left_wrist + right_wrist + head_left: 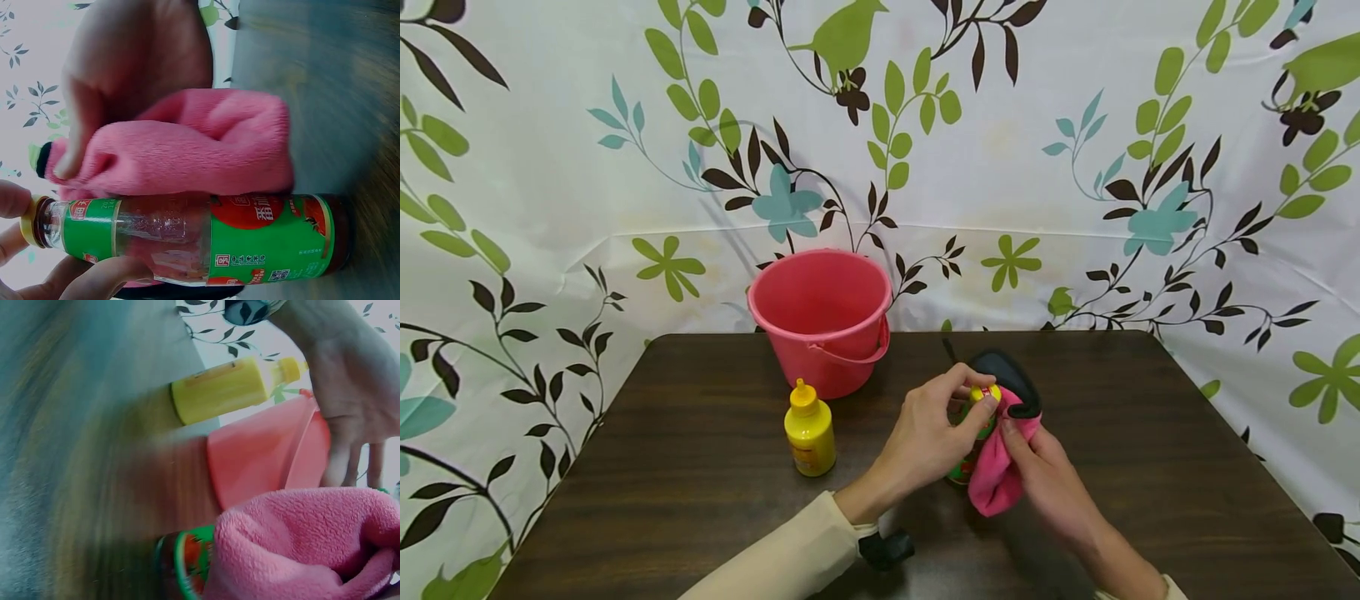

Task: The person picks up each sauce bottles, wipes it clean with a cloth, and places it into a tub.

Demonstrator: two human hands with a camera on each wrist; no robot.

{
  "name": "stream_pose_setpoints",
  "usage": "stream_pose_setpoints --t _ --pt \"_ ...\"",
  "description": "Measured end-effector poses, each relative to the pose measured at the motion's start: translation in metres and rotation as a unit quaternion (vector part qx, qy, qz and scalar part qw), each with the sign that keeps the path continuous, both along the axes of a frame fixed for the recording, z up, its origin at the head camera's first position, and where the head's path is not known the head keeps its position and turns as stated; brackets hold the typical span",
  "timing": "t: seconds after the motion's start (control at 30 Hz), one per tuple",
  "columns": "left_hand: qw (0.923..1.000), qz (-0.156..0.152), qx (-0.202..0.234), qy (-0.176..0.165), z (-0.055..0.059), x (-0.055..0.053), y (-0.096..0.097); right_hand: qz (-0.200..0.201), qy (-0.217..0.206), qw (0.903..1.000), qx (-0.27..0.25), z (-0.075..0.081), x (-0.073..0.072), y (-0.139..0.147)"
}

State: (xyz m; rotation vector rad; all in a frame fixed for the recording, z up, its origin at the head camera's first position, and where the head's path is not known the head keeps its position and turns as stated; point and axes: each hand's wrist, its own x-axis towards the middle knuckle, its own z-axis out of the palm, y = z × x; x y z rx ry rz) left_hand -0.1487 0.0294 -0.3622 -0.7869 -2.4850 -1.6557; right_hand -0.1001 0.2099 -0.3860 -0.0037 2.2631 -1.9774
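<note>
A glass sauce bottle [165,244] with a green tomato label and a yellow cap [987,392] stands upright on the table. My left hand [928,425] holds it at the top, fingers and thumb around the cap and neck. In my right hand [1056,483] is a fluffy pink cloth [996,479] with a black part [1000,372], pinched between thumb and fingers. The cloth lies along the bottle's side, as the left wrist view shows, and hides most of the bottle in the right wrist view. Some right-hand fingers are hidden behind the cloth.
A yellow mustard bottle [810,433] stands on the dark wooden table [700,500], left of my left hand. Behind it, near the far edge, is a pink bucket [820,358] with its handle hanging down. A patterned curtain [1000,167] hangs behind the table.
</note>
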Motion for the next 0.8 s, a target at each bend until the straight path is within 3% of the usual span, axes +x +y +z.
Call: stream_pose_setpoints --t 0.4,0.8 --pt "0.9998 0.0 0.012 0.017 -0.001 0.0 0.002 -0.023 0.052 0.9957 -0.073 0.026 0.003 -0.002" --pt "0.9996 0.002 0.001 0.027 0.002 -0.001 0.002 -0.056 0.107 0.9854 -0.12 0.035 0.007 -0.005"
